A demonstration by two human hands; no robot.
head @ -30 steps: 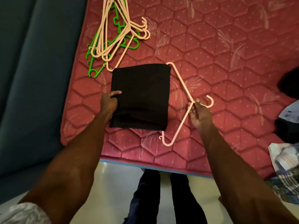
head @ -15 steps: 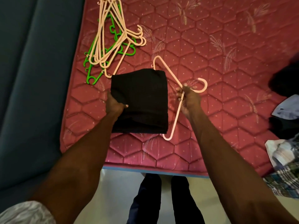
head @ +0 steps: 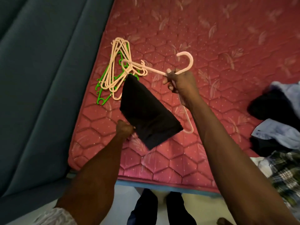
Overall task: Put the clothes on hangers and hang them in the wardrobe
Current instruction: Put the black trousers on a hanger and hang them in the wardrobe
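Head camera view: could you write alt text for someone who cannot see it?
Seen from above, a person's right hand grips a pink hanger by its neck, with a folded black garment draped over it, while the left hand holds the garment's lower edge. Beneath lie a red quilted mattress with a pile of pink and green hangers and, at the right edge, more clothes.

Red quilted mattress [head: 203,46] w/ leaf print, teal padded headboard [head: 40,78] at left, pale floor [head: 203,207] below.
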